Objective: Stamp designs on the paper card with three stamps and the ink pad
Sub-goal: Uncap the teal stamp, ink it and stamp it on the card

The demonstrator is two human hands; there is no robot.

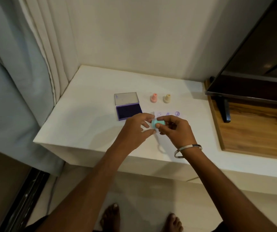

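From the head view we see our right hand (176, 129) pinching the teal stamp (157, 123) between thumb and fingers, its long axis roughly level and pointing left toward our left hand (135, 129), whose loosely curled fingers close on its near end; whether they grip or only touch we cannot tell. The stamp hangs just above the paper card (165, 114), which already carries purple prints. The ink pad (129, 111) lies open just left of the hands, nearer the left one, its lid (126, 98) tipped back. The pink stamp (154, 97) and yellow stamp (166, 98) stand upright beyond the card on the white table (87, 104).
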